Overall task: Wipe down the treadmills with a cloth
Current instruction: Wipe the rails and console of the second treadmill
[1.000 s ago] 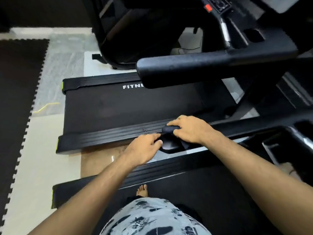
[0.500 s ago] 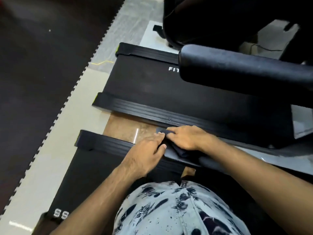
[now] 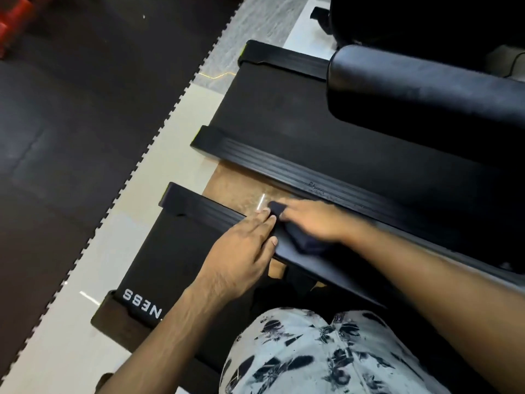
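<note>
Two black treadmills lie side by side. The near treadmill [image 3: 176,251] carries white "NESS" lettering, and its ribbed side rail [image 3: 204,209] runs to the right. A dark cloth [image 3: 302,242] lies on that rail. My right hand [image 3: 315,221], blurred, presses flat on the cloth, and a corner of the cloth pokes out past the fingertips. My left hand [image 3: 244,251] rests beside it with straight fingers on the rail, touching the cloth's edge. The far treadmill [image 3: 312,123] lies beyond a narrow gap.
A padded black handrail [image 3: 426,89] hangs over the far belt at the upper right. A brown floor strip [image 3: 235,180] separates the two decks. Black foam mats [image 3: 71,137] cover the left, with pale tiles [image 3: 119,237] between. A red object [image 3: 14,24] sits top left.
Both hands have slid the cloth left along the near rail towards its end. The view has swung left and down, so more of the foam mat shows.
</note>
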